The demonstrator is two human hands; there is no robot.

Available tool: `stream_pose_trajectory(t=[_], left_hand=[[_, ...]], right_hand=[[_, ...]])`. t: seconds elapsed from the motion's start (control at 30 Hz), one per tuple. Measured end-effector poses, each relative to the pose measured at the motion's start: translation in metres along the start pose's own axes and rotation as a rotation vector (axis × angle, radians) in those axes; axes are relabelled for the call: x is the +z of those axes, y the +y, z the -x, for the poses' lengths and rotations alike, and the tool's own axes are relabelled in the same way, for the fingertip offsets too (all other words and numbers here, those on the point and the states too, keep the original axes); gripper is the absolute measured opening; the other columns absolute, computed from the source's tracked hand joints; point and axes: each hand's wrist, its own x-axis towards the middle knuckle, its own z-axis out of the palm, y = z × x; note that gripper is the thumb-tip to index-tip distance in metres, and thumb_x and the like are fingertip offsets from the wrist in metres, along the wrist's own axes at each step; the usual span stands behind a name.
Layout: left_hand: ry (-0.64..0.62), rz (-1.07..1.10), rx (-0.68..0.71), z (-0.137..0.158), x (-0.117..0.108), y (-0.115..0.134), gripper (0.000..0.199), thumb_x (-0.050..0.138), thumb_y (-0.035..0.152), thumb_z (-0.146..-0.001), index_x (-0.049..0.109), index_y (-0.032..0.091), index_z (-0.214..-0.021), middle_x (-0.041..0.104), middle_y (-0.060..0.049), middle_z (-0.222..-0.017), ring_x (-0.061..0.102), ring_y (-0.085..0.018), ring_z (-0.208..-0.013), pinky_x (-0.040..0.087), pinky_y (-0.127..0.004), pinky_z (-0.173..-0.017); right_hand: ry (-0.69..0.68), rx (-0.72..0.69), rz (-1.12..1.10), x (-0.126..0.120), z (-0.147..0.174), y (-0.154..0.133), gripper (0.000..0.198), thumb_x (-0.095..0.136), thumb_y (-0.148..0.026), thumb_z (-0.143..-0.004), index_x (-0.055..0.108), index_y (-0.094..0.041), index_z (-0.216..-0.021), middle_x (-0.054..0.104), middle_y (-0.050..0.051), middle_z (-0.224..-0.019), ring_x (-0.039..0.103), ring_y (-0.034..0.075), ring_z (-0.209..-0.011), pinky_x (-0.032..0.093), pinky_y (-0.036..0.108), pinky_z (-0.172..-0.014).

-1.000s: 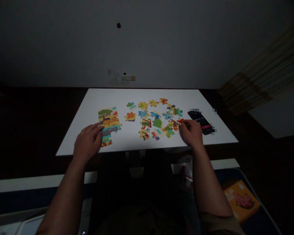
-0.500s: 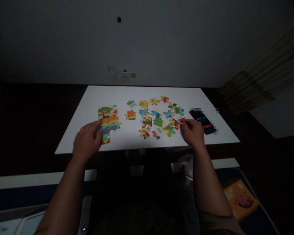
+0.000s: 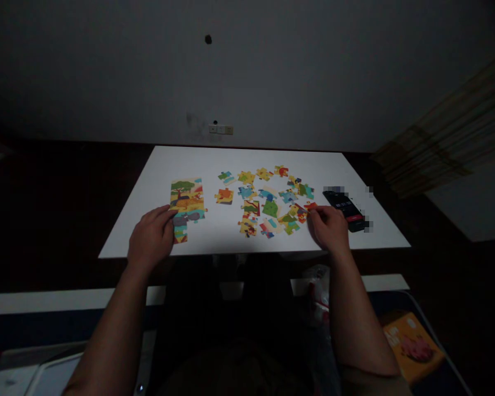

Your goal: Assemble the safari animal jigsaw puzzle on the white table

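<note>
"Where was the left hand?"

"On the left edge of the joined puzzle, left on the tabletop, thumb and fingers apart."

"And the right hand?"

"At the right side of the loose pieces. I couldn't tell whether its fingertips gripped one. The phone lay just right."

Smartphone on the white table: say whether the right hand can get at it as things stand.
Likely yes: the smartphone lies right beside the right hand, with nothing visible between them.
</note>
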Motion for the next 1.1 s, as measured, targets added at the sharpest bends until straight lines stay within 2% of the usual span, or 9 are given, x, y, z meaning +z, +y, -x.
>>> stream_pose_trajectory(t=[0.5, 0.9, 1.1], left_hand=[[-0.012, 0.02, -0.016, 0.0003, 0.0001, -0.0019, 0.04, 0.04, 0.036, -0.092, 0.062, 0.025, -0.122, 0.055, -0.004, -0.137, 0.048, -0.027, -0.126, 0.04, -0.046, -0.105], [0.004, 0.007, -0.028, -0.0003, 0.0019, -0.0025, 0.038, 0.041, 0.033, -0.09, 0.064, 0.027, -0.119, 0.057, -0.003, -0.134, 0.05, -0.027, -0.124, 0.041, -0.046, -0.106], [0.002, 0.019, -0.025, -0.0009, 0.0006, -0.0018, 0.038, 0.042, 0.032, -0.089, 0.064, 0.027, -0.12, 0.057, -0.003, -0.135, 0.05, -0.027, -0.124, 0.042, -0.047, -0.105]], right_hand=[[0.018, -0.028, -0.015, 0.0016, -0.0007, 0.0028, 0.031, 0.046, -0.044, -0.088, 0.068, -0.023, -0.093, 0.069, 0.008, -0.096, 0.057, 0.029, -0.094, 0.045, 0.044, -0.086], [0.012, -0.021, -0.005, 0.0015, 0.0, 0.0038, 0.029, 0.046, -0.045, -0.089, 0.068, -0.026, -0.093, 0.069, 0.008, -0.096, 0.057, 0.029, -0.093, 0.046, 0.045, -0.085], [0.025, -0.028, -0.014, 0.0018, -0.0004, 0.0034, 0.031, 0.046, -0.044, -0.089, 0.068, -0.023, -0.093, 0.068, 0.008, -0.096, 0.057, 0.028, -0.093, 0.045, 0.043, -0.086]])
